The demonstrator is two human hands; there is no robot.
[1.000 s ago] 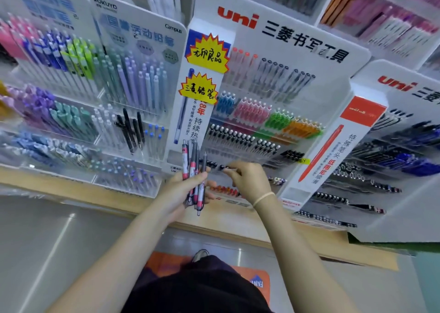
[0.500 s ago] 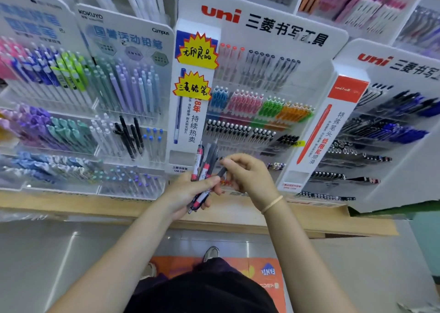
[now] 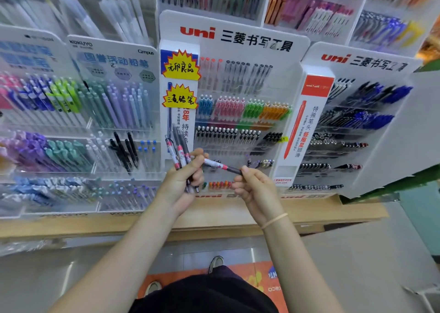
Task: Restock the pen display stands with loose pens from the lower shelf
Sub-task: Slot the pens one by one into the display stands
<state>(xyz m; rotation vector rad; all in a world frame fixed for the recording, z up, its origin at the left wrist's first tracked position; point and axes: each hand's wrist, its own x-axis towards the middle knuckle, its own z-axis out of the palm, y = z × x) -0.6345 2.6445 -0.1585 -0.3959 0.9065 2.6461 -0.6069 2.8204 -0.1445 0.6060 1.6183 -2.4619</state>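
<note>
Item: single loose pen (image 3: 220, 166), white-and-pink barrel with dark grip, lying near horizontal between the two hands in front of the centre uni stand (image 3: 234, 112). The right hand (image 3: 252, 188) pinches its dark end between thumb and curled fingers; the other end meets the fingertips of the left hand (image 3: 181, 184), which also clenches a bundle of similar pens (image 3: 181, 155), tips fanned upward. Change: half a second ago the right hand was reaching into that bundle; the pen now stands drawn out sideways, nearly clear of the rest, so one pen is likely singled out for slotting and the bundle is one fewer. Whether the left fingers truly grip the drawn pen or merely touch it cannot be told; the frame is soft there. Surroundings: lower tiers of the centre stand, just behind the hands, show sparse rows and open slots; upper tiers are packed with coloured caps. A Kokuyo stand (image 3: 114, 112) adjoins on the left, a second uni stand (image 3: 352, 127) on the right, all on a wooden shelf edge (image 3: 333, 215). Open air below and toward the person gives room to turn the pen.
</note>
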